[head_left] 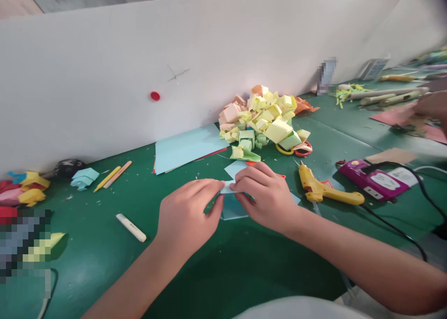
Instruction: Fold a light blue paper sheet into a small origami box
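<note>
A small piece of light blue paper (227,187) is pinched between my two hands above the green table. My left hand (190,212) grips its left end between thumb and fingers. My right hand (263,195) has its fingers closed on the right end, covering much of that side. Under and behind my hands lie more blue paper pieces (235,212), partly hidden by my fingers. A pile of folded yellow, peach and green paper pieces (270,118) sits just beyond, against the white partition.
Blue sheets (188,146) lie by the partition. A yellow glue gun (323,188) and a purple power strip (379,179) with cables lie to the right. A white marker-like stick (131,227) is at left. Scissors handles (303,149) show under the pile. Another person's hand (433,107) is at far right.
</note>
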Motion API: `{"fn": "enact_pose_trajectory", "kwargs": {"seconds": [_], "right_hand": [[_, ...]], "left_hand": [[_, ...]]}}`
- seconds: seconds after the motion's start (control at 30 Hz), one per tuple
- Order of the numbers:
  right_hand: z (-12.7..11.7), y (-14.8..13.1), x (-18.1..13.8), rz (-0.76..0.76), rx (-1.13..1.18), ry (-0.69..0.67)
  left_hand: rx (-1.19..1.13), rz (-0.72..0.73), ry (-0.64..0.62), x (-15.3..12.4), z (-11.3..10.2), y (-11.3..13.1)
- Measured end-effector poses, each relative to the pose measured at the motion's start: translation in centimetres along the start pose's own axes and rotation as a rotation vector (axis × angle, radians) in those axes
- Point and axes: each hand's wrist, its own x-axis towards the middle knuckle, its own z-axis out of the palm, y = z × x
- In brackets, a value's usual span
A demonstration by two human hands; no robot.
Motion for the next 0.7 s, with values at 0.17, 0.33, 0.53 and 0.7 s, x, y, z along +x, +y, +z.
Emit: {"fn": "enact_pose_trajectory", "kwargs": {"seconds": [0.17, 0.33, 0.53, 0.7], "right_hand": [[0.17, 0.21, -0.09, -0.073, -0.028, 0.066], [-0.1, 0.22, 0.26, -0.066, 0.064, 0.078], [-0.29, 0.39, 0.29, -0.074, 0.114, 0.051], [-0.1, 0.44, 0.27, -0.072, 0.123, 0.039]], "left_hand": [[0.146, 0.207, 0.085, -0.29, -0.41, 0.61], [0.168, 0.278, 0.123, -0.09, -0.68, 0.51], [0.169, 0.261, 0.083, -0.12, -0.85, 0.3], [0.146, 0.281, 0.053, -0.02, -0.74, 0.35]]}}
